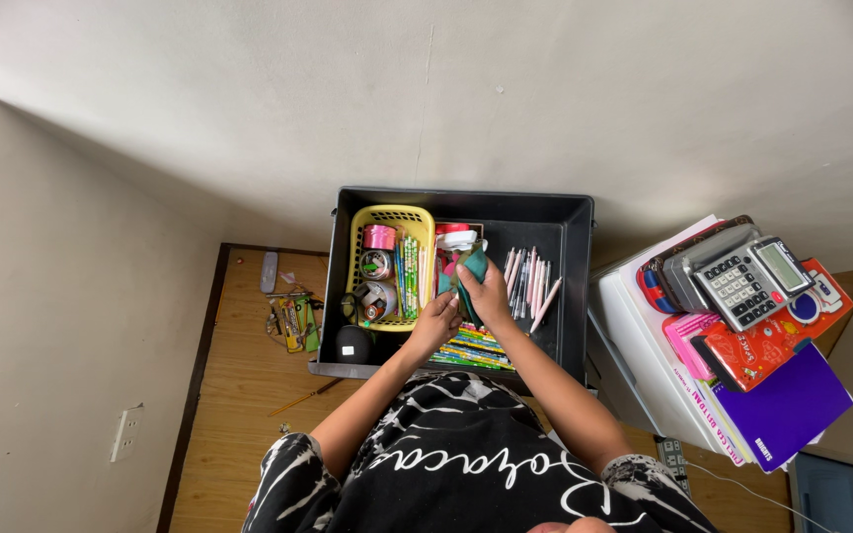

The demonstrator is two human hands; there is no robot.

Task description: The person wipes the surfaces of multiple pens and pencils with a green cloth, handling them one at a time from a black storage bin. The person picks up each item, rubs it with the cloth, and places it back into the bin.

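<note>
Over a dark plastic tray [570,286] on a wooden desk [239,395], a person's right hand [487,294] closes its grip on a teal pouch [473,266], held above a row of coloured pencils [473,348]. The left hand [435,323] touches the pouch's lower edge, fingers curled; whether it grasps cannot be told. A yellow basket [359,247] sits left, loose pens [528,278] right, and a calculator [750,279] tops a nearby stack.

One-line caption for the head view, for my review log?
Both hands, left hand and right hand, hold a teal object over a black bin of pens, pencils and a yellow basket.
</note>
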